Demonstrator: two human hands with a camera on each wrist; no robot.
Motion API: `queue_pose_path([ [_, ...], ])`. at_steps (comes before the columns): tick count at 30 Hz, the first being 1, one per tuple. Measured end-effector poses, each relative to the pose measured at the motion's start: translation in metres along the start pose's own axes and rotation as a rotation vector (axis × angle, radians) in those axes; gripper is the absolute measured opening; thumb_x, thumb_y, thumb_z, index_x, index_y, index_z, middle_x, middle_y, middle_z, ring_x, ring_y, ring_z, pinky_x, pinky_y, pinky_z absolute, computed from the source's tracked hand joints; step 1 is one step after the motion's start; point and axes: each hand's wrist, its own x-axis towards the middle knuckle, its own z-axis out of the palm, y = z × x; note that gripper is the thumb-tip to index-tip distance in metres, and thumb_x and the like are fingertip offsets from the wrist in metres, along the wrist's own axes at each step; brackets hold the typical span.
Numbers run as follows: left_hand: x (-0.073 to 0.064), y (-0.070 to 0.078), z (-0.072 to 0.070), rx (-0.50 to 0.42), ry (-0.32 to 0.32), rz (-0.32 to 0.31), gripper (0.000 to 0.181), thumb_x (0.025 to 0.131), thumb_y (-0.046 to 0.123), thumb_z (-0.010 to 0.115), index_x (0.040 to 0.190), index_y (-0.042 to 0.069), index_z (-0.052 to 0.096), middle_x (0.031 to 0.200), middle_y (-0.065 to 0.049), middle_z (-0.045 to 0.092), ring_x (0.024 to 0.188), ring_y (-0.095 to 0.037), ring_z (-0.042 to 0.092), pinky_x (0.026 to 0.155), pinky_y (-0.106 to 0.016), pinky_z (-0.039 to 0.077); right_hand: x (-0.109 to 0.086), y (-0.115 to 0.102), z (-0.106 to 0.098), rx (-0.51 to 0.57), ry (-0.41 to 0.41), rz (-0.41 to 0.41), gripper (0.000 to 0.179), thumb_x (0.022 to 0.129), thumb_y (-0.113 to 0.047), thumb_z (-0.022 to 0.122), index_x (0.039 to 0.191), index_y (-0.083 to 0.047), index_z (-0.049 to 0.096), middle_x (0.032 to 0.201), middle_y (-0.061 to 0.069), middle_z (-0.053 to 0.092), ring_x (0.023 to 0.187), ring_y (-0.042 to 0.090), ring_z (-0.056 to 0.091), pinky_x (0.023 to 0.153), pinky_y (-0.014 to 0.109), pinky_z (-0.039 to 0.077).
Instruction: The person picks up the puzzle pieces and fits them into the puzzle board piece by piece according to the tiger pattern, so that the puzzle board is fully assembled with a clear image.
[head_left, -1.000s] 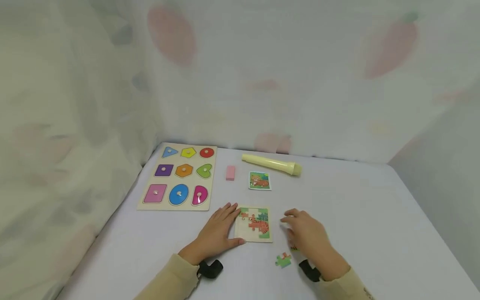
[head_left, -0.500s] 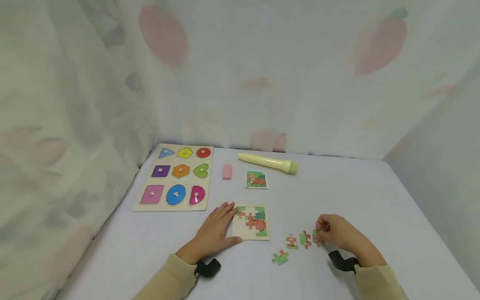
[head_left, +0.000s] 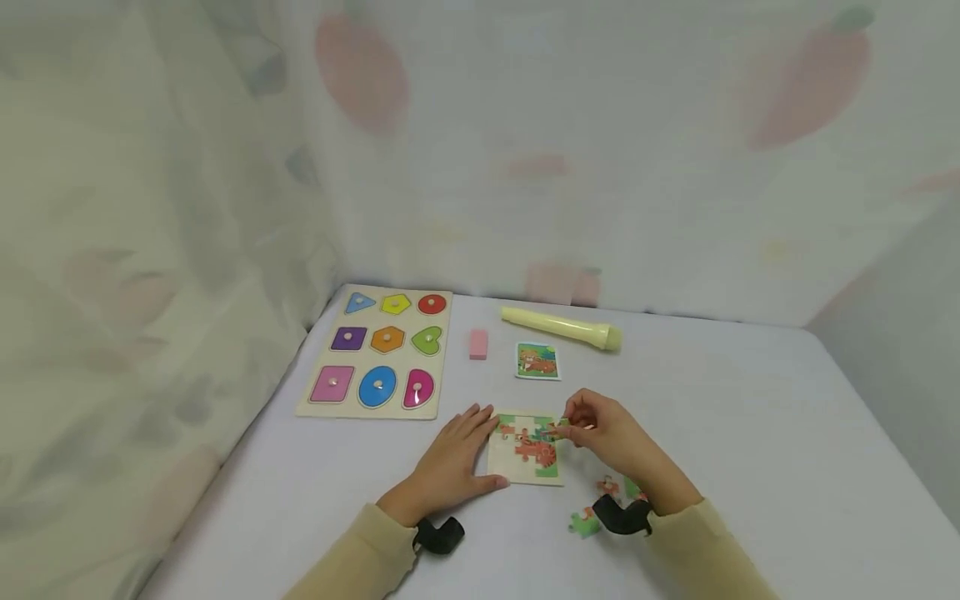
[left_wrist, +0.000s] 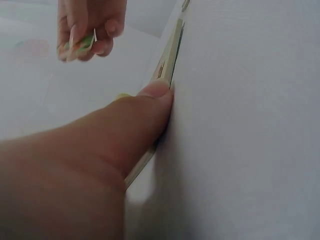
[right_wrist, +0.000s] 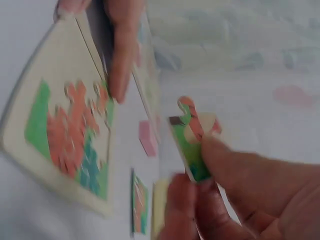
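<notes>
My right hand (head_left: 607, 429) pinches a jigsaw piece (right_wrist: 192, 137), green with orange and dark stripes, between thumb and fingers. It is at the right edge of a small wooden puzzle board (head_left: 502, 471), raised above it in the right wrist view. Part of an orange tiger picture is laid in the board; its left and lower parts show bare wood. My left hand (head_left: 456, 458) rests along the board's left side, fingers stretched toward the top corner, thumb (left_wrist: 150, 95) against the near edge. Loose pieces (head_left: 584, 522) lie near my right wrist, partly hidden by it.
Beyond the board lie a tiger picture card (head_left: 537, 361), a pink block (head_left: 478, 344) and a pale yellow microphone-shaped toy (head_left: 562, 328). A shape puzzle with knobbed pieces (head_left: 378, 350) is at the back left. Cloth walls (head_left: 525, 125) stand around the white table.
My right hand reached right to the loose pieces, took one up, and has come back left to the board with it. The left hand stays at the board. The head view shifts slightly.
</notes>
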Motion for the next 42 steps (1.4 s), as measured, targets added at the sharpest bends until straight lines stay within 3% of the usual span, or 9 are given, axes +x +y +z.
queue_pose_path([
  [5,0.003,0.005,0.001,0.024,0.001,0.004,0.096,0.091,0.059,0.075,0.163,0.010,0.037,0.172,-0.006,0.026,0.160,-0.028,0.015,0.129,-0.050,0.015,0.011,-0.003,0.025,-0.039,0.024,0.038,0.012,0.099,-0.008,0.073,0.106,-0.004,0.065,0.092,0.004,0.068,0.077,0.022,0.065,0.065,0.033,0.056],
  [11,0.002,0.009,0.000,0.038,-0.003,-0.001,0.096,0.091,0.060,0.075,0.163,0.009,0.037,0.172,-0.006,0.027,0.160,-0.027,0.015,0.129,-0.049,0.016,0.015,-0.004,0.052,-0.098,0.073,0.096,0.017,0.091,-0.013,0.083,0.090,-0.009,0.067,0.078,-0.001,0.069,0.064,0.017,0.066,0.058,0.028,0.054],
  [15,0.001,0.010,-0.001,0.027,0.006,-0.001,0.095,0.091,0.058,0.076,0.162,0.008,0.038,0.171,-0.007,0.028,0.160,-0.028,0.017,0.128,-0.050,0.016,0.014,-0.005,0.071,-0.275,0.115,0.008,0.021,0.089,-0.011,0.086,0.088,-0.013,0.065,0.077,-0.006,0.063,0.066,0.010,0.058,0.060,0.026,0.050],
  [19,0.001,0.009,0.000,0.020,0.014,0.007,0.094,0.091,0.057,0.076,0.162,0.007,0.039,0.171,-0.008,0.030,0.159,-0.029,0.018,0.128,-0.051,0.017,0.009,-0.007,0.079,-0.484,0.111,-0.058,0.013,0.093,-0.017,0.082,0.085,-0.014,0.072,0.072,-0.009,0.062,0.064,0.007,0.052,0.058,0.026,0.047],
  [23,0.000,0.008,-0.001,0.025,0.011,0.004,0.094,0.092,0.058,0.075,0.162,0.007,0.038,0.171,-0.009,0.029,0.159,-0.030,0.017,0.128,-0.050,0.017,0.000,-0.010,0.079,-0.632,0.064,-0.118,0.011,0.094,-0.017,0.080,0.086,-0.010,0.079,0.078,-0.004,0.072,0.069,0.012,0.063,0.065,0.033,0.055],
  [25,0.000,0.007,-0.002,0.031,0.014,0.001,0.094,0.092,0.057,0.075,0.162,0.007,0.038,0.171,-0.009,0.029,0.159,-0.030,0.017,0.128,-0.050,0.016,-0.004,-0.009,0.080,-0.680,0.019,-0.181,0.009,0.094,-0.016,0.079,0.089,-0.008,0.081,0.087,0.001,0.076,0.082,0.017,0.069,0.075,0.039,0.060],
  [29,0.000,0.005,-0.003,0.045,0.023,0.006,0.093,0.092,0.057,0.075,0.161,0.007,0.039,0.170,-0.010,0.030,0.159,-0.031,0.018,0.128,-0.050,0.018,-0.007,-0.006,0.081,-0.737,-0.037,-0.329,0.009,0.094,-0.013,0.079,0.098,-0.006,0.083,0.101,0.002,0.072,0.098,0.021,0.068,0.089,0.041,0.059],
  [35,0.000,0.005,-0.003,0.040,0.011,0.008,0.093,0.092,0.058,0.074,0.162,0.007,0.038,0.171,-0.010,0.029,0.159,-0.031,0.017,0.128,-0.050,0.016,-0.008,0.002,0.080,-0.861,-0.039,-0.507,0.011,0.095,-0.014,0.078,0.103,-0.009,0.083,0.107,-0.002,0.072,0.098,0.018,0.062,0.089,0.036,0.057],
  [42,0.000,0.004,-0.002,0.045,0.005,0.002,0.094,0.092,0.058,0.074,0.163,0.008,0.037,0.171,-0.008,0.028,0.159,-0.030,0.017,0.128,-0.050,0.016,-0.014,0.006,0.067,-0.978,-0.094,-0.546,0.023,0.095,-0.020,0.079,0.118,-0.018,0.080,0.128,-0.006,0.072,0.115,0.022,0.062,0.092,0.050,0.056],
])
